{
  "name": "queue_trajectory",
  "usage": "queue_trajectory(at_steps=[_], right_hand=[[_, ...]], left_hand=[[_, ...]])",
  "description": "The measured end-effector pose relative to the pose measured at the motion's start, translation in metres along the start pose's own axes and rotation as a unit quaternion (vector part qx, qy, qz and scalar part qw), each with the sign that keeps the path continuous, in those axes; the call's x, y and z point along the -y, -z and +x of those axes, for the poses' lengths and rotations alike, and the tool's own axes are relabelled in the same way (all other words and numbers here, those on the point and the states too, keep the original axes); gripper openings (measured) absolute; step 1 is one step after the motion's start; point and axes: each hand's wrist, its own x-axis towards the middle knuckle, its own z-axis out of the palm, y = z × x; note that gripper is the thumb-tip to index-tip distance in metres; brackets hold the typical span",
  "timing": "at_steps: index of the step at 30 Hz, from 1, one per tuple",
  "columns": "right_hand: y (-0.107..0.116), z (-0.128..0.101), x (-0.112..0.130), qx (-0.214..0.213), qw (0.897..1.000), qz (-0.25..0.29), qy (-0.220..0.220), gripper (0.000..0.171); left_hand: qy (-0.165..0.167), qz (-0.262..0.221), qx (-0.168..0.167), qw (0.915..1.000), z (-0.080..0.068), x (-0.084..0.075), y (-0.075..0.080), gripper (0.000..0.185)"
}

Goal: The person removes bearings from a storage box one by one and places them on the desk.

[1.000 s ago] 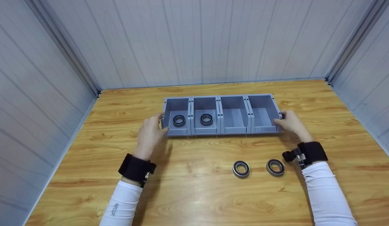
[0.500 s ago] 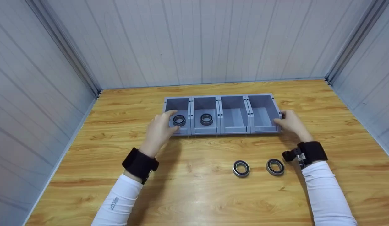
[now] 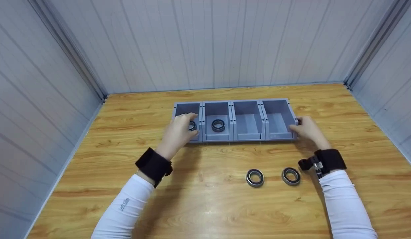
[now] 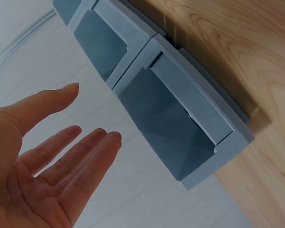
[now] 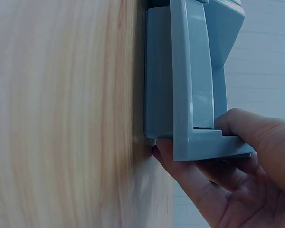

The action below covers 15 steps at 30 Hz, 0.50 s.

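Observation:
A grey bin [image 3: 247, 131] with a row of open compartments stands on the wooden table [image 3: 205, 199]. My left hand [image 3: 184, 126] hovers over the leftmost compartment and half hides a steel bearing [image 3: 192, 125] in it. The left wrist view shows this hand [image 4: 92, 118] with straight fingers, holding nothing, near the bin [image 4: 180, 128]. A second bearing [image 3: 218, 125] lies in the compartment beside it. The two right compartments hold nothing. My right hand [image 3: 301, 127] grips the bin's right end. In the right wrist view its fingers [image 5: 190, 175] and thumb pinch the bin's corner [image 5: 199, 95].
Two more bearings [image 3: 255, 177] [image 3: 290, 176] lie flat on the table in front of the bin, toward the right. Grey panel walls [image 3: 208, 43] close in the table at the back and on both sides.
My left hand has moved from the bin's left end rightward and away from me, to above the leftmost compartment, now partly covering its bearing. The right hand and the bin have stayed put.

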Motion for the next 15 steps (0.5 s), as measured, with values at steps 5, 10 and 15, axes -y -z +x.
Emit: queue_trajectory(at_steps=[5, 10, 15], right_hand=[[0.000, 0.000, 0.000, -0.004, 1.000, -0.001, 0.003, 0.031], [0.000, 0.001, 0.000, -0.001, 1.000, 0.007, -0.001, 0.035], [0.000, 0.002, 0.000, 0.001, 1.000, 0.006, 0.001, 0.032]], left_hand=[[-0.020, 0.008, 0.011, 0.9997, 0.007, -0.005, -0.003, 0.053], [-0.033, 0.020, 0.019, 0.9991, 0.014, -0.011, -0.007, 0.050], [-0.043, 0.015, 0.032, 0.9985, 0.018, -0.015, -0.011, 0.050]])
